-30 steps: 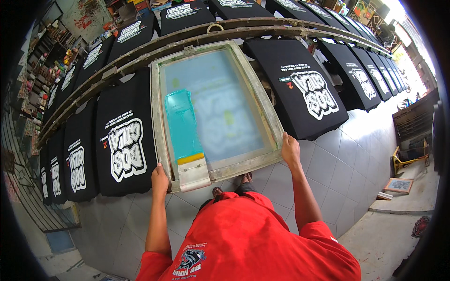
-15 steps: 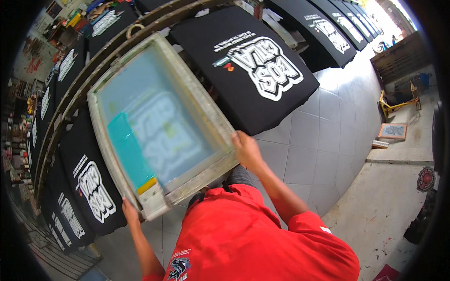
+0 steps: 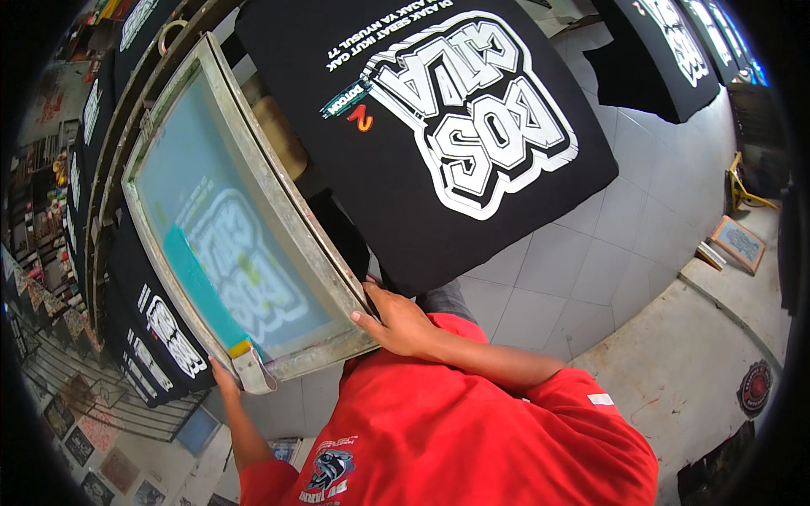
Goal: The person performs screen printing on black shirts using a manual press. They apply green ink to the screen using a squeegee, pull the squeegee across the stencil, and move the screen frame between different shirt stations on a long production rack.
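Note:
A wooden screen-printing frame (image 3: 297, 228) with pale blue mesh lies tilted in front of me. White lettering shows faintly through the mesh, and a teal strip (image 3: 202, 282) with a yellow end runs down its left side. My left hand (image 3: 226, 381) is closed on the frame's near left corner, partly hidden by it. At the near right corner my right hand (image 3: 401, 322) grips the rim, thumb on top and the other fingers partly out of sight. Close on the right is a black shirt (image 3: 506, 228) stretched flat, printed with large white lettering and a small coloured mark.
More printed black shirts (image 3: 666, 76) stand at the far right, and others (image 3: 160, 346) in a row at the left. A curved rail (image 3: 114, 164) runs along the left. Tiled floor (image 3: 582, 270) lies to the right, with a small framed panel (image 3: 737, 244) near the wall.
The frame now appears farther left and closer beside the left-hand row of shirts. The shirt on the right looks larger and nearer. Both hands still hold the frame.

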Motion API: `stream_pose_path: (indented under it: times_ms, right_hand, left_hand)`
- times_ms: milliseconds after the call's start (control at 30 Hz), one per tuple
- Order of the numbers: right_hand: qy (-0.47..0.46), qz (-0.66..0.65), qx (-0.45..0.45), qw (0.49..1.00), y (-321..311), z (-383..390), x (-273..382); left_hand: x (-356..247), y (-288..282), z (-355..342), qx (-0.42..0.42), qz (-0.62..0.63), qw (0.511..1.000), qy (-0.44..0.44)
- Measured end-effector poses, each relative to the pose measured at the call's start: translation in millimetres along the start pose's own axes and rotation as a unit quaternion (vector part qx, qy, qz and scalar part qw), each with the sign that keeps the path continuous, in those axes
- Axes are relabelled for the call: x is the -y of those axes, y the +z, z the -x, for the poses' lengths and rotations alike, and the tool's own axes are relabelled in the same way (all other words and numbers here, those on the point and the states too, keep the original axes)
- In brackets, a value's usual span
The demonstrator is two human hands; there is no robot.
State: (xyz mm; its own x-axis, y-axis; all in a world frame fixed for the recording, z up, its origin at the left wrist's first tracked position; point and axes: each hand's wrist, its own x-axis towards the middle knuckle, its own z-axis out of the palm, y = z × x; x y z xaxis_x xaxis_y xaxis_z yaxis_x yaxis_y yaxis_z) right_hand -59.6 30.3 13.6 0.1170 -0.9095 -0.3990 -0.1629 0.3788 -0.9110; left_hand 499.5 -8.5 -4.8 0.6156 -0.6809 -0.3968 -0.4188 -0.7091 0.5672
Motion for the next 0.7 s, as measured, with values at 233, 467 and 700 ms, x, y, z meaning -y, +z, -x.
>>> stream_pose_path:
  times_ms: [233, 467, 700]
  right_hand:
    - [0.009, 0.006, 0.046, 0.999, -26.0, 2.6, 13.7]
    - [-0.24, 0.204, -0.085, 0.945, -92.1, -18.2, 27.6]
    - [-0.253, 0.267, -0.105, 0.924, -87.2, -92.3, 27.7]
  left_hand:
    - [12.3, -4.9, -18.2, -0.003, 0.012, 1.0, 0.007]
    - [16.3, -3.0, -12.7, -0.029, 0.002, 0.999, 0.015]
    - [21.7, -5.1, -23.9, -0.027, -0.007, 0.999, 0.021]
